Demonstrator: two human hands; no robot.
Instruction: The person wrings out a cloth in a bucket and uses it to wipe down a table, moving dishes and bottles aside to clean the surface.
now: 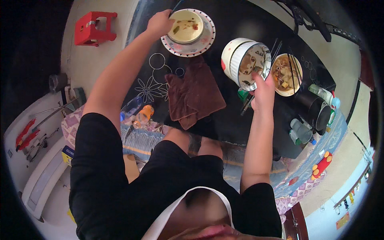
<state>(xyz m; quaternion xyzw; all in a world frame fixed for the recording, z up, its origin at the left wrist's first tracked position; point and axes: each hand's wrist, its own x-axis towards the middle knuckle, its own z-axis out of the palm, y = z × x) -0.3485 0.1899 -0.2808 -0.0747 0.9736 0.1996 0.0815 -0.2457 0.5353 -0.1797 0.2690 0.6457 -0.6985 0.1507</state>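
Note:
My left hand (160, 25) is at the left rim of a cream bowl (186, 34) with liquid and food scraps in it, its fingers on the rim. A thin dark object beside these fingers is too small to name. The bowl rests on a patterned plate (187, 51). My right hand (264, 90) grips a tilted stack of bowls, the nearest a white bowl with an animal picture inside (250, 64). Thin chopsticks (246, 105) pass behind this hand and the stack. A folded brown cloth (198, 93) lies on the black table between my forearms.
To the right, a bowl of food (286, 75) has dark chopsticks across it. Near it are a black cylindrical container (310, 109) and several bottles. Two bottles, one orange (145, 114), lie at the table's near left edge. A red plastic stool (94, 28) stands beyond the table's left side.

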